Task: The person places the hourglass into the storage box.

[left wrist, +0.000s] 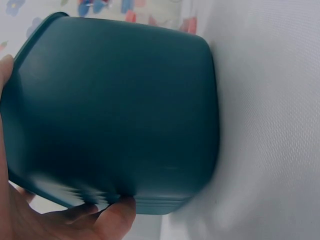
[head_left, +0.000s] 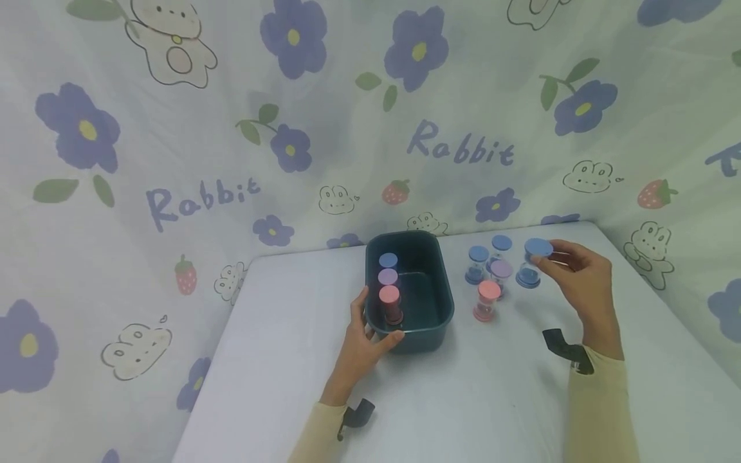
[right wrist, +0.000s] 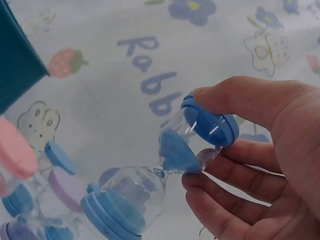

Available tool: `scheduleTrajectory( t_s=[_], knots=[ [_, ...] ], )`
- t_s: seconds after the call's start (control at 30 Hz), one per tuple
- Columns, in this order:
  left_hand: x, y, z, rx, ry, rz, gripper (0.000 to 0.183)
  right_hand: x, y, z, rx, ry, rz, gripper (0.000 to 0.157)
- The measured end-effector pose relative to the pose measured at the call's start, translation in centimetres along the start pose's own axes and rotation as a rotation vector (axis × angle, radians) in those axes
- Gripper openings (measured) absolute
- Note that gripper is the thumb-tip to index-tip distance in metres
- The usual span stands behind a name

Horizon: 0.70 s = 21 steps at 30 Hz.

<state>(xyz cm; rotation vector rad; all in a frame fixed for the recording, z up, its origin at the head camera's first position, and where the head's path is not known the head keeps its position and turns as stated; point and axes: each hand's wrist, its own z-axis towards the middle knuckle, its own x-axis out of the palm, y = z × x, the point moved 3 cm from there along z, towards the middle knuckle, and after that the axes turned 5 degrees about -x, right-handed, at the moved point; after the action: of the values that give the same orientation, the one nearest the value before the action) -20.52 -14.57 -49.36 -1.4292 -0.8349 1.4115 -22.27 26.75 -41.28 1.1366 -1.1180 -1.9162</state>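
Observation:
My right hand (head_left: 581,276) pinches a blue-capped hourglass (right wrist: 165,170) by its upper end, with blue sand in both bulbs. In the head view it is right of a group of hourglasses: two blue (head_left: 478,255), a purple (head_left: 500,269) and a pink (head_left: 489,292). My left hand (head_left: 361,341) grips the near left corner of a dark teal bin (head_left: 425,341), thumb at the front rim and fingers along the left side. Inside the bin, along its left wall, a blue (head_left: 388,260), a purple (head_left: 388,277) and a pink hourglass (head_left: 390,303) stand in a row.
A white cloth covers the table (head_left: 278,341). Behind it hangs a curtain (head_left: 347,128) printed with flowers, rabbits and strawberries. The bin stands near the table's back edge, left of the loose hourglasses.

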Motion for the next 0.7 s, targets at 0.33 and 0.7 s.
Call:
scheduleTrajectory(
  t_s=[0.33,0.7],
  knots=[
    [0.0,0.1,0.1,-0.006,0.001,0.000,0.107,0.2,2.9,-1.0,-0.082,0.008,0.060,0.048],
    [0.0,0.2,0.1,-0.010,0.000,0.004,0.107,1.8,6.0,-2.4,-0.186,0.061,0.168,0.043]
  ],
)
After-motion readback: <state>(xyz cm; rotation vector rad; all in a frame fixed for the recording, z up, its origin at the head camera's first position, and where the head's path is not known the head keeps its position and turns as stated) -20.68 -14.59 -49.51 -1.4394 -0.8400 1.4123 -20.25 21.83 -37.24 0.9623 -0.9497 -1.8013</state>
